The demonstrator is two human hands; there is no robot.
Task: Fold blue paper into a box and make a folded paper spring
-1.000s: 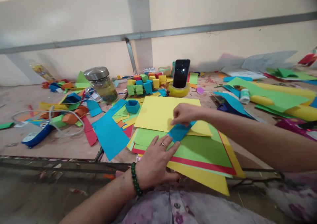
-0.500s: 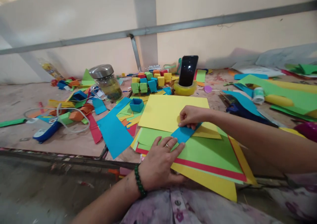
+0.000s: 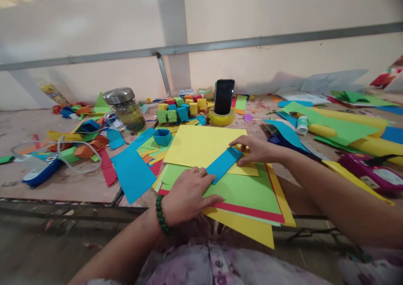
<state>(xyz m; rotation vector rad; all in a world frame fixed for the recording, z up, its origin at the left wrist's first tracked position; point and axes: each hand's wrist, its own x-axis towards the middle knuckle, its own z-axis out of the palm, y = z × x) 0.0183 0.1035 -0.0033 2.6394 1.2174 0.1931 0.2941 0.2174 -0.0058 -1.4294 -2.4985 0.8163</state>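
Note:
A narrow blue paper strip (image 3: 224,164) lies slantwise on a stack of coloured sheets: a yellow sheet (image 3: 201,146) on top, green paper (image 3: 245,190) under it, red and yellow edges below. My left hand (image 3: 185,197), with a ring and a green bead bracelet, lies flat on the stack, fingers stretched out and pressing the strip's near end. My right hand (image 3: 255,148) rests at the strip's far end, fingertips pressing on its corner.
Behind the stack a black phone (image 3: 224,96) stands in a yellow tape roll (image 3: 222,117). Folded paper cubes (image 3: 179,108), a small blue paper box (image 3: 163,137) and a lidded glass jar (image 3: 124,108) sit left of it. Paper rolls and a glue bottle (image 3: 302,124) lie right.
My right hand has slid from on top of the strip to its far right end, so the whole blue strip now shows. My left hand has stayed on the near end.

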